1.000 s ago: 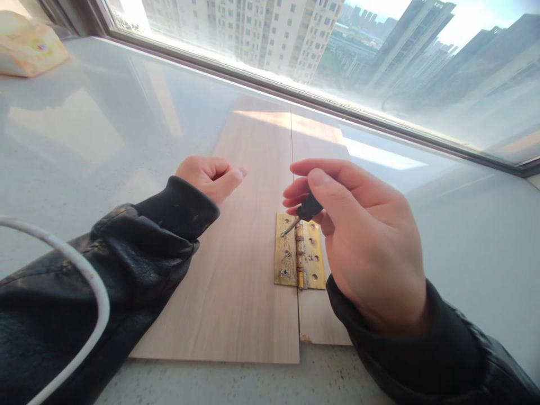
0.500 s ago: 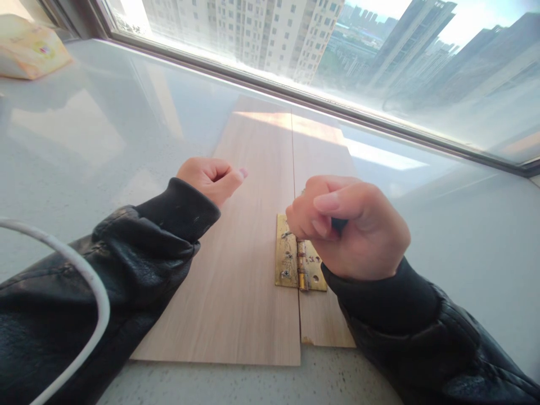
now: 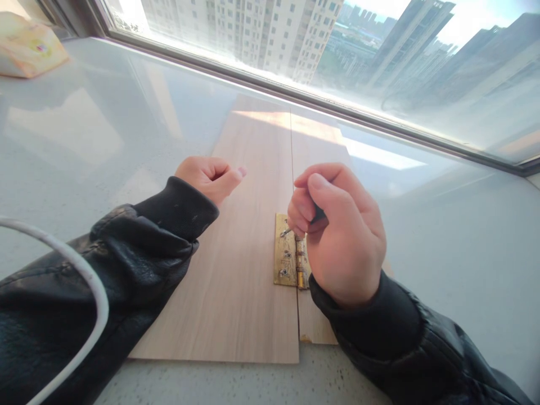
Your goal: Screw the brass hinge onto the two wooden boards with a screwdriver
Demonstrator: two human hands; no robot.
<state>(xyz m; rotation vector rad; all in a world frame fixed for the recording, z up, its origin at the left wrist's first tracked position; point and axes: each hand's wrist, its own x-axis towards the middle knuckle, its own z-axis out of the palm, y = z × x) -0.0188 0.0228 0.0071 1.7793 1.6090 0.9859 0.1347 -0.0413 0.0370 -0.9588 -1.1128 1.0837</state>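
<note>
My right hand [image 3: 343,236] is closed around a screwdriver [image 3: 318,214]; a bit of its dark handle shows between the fingers. Its thin shaft comes out below them, with the tip at the upper screw of a worn brass hinge [image 3: 285,264]. Two more cross-head screws sit lower in the hinge's left leaf. Most of the right leaf is hidden behind my hand. The hinge lies across the seam between a wide wooden board [image 3: 236,281] and a narrower board [image 3: 316,323]. My left hand [image 3: 208,177] is a fist over the wide board, with nothing visible in it.
Both boards lie on a speckled white counter [image 3: 139,382] beneath a window frame [image 3: 270,87]. A white cable [image 3: 99,292] loops across my left sleeve. A soft yellowish packet [image 3: 31,48] stands at the far left.
My right hand has turned about the screwdriver, its wrist shifting left and down and the thumb now pointing up. The screwdriver shaft has come into view. My left hand stays put.
</note>
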